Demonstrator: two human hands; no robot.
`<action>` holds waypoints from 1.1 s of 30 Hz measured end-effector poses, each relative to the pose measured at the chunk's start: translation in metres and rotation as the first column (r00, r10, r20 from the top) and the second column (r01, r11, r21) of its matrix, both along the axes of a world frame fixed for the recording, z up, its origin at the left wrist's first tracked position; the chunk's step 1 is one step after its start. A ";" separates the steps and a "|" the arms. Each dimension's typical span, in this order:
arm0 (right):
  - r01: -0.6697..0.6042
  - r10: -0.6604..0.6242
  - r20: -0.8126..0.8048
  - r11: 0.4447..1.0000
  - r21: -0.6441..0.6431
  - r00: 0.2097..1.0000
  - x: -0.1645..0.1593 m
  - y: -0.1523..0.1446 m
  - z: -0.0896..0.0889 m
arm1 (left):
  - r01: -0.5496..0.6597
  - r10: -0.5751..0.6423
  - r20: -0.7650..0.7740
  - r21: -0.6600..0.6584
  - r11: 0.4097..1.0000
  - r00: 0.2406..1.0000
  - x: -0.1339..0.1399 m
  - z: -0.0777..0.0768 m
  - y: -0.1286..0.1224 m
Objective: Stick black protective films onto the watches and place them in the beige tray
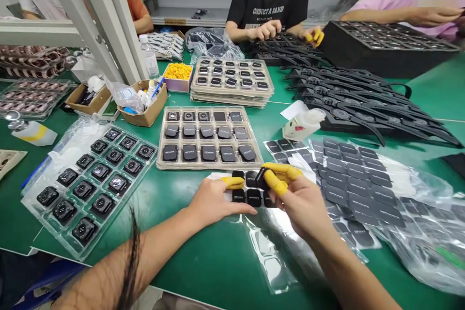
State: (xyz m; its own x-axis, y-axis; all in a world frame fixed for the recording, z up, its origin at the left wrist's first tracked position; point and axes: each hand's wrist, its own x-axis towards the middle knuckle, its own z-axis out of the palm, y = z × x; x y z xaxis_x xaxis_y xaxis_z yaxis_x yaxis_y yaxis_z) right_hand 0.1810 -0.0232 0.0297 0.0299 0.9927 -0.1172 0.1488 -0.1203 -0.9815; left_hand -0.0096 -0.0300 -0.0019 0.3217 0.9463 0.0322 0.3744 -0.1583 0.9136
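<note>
My left hand (210,203), a yellow finger cot on one finger, holds the left edge of a clear sheet of black square stickers (253,197). Over the sheet's right part, my right hand (303,198) pinches a black sticker (260,179) between fingertips in yellow cots. Whether that sticker is fully off the sheet I cannot tell. Just beyond my hands lies a plastic tray (209,166) with rows of black squares, most with pale print; several in the back row look different. On the left, a clear tray (143,181) holds black watch bodies.
More sticker sheets (354,174) and clear film lie at right. Behind them stand a white bottle (304,123) and black watch straps (345,92). Stacked trays (232,91), a box of yellow finger cots (178,85) and a cardboard box (145,115) sit farther back. Co-workers (269,5) work opposite.
</note>
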 end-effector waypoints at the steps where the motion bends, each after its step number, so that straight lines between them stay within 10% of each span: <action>1: -0.011 0.009 0.063 0.999 0.031 0.998 -0.003 0.017 0.006 | -0.012 0.012 0.000 0.008 1.000 1.000 0.000 -0.002 0.000; 5: -0.174 0.052 0.445 0.956 0.237 0.894 -0.035 0.123 0.020 | -0.042 0.042 0.006 0.053 0.998 0.999 0.001 -0.008 0.000; 9: -0.266 0.078 0.673 0.947 0.181 0.735 -0.065 0.209 0.012 | -0.059 0.058 0.014 0.047 0.997 0.998 0.000 -0.011 0.001; 17: -0.457 0.183 0.808 0.882 0.117 0.560 -0.097 0.221 0.006 | -0.046 0.041 0.086 0.060 0.997 0.995 0.002 -0.013 0.000; 21: -0.481 0.228 0.769 0.869 0.116 0.597 -0.108 0.229 0.008 | -0.069 0.070 0.131 -0.012 0.998 0.989 0.002 -0.010 -0.001; 26: -0.394 0.210 0.600 0.898 0.194 0.772 -0.091 0.191 0.019 | -0.069 0.074 0.077 -0.060 0.996 0.994 0.000 -0.005 0.000; 29: -0.266 0.225 0.192 0.937 0.225 0.955 -0.064 0.118 0.022 | -0.075 0.089 0.104 -0.131 0.988 0.991 -0.001 -0.001 0.002; 33: -0.027 0.029 -0.138 0.999 0.016 0.990 -0.037 0.013 0.006 | -0.043 0.063 0.142 -0.140 0.989 0.988 -0.001 0.002 0.003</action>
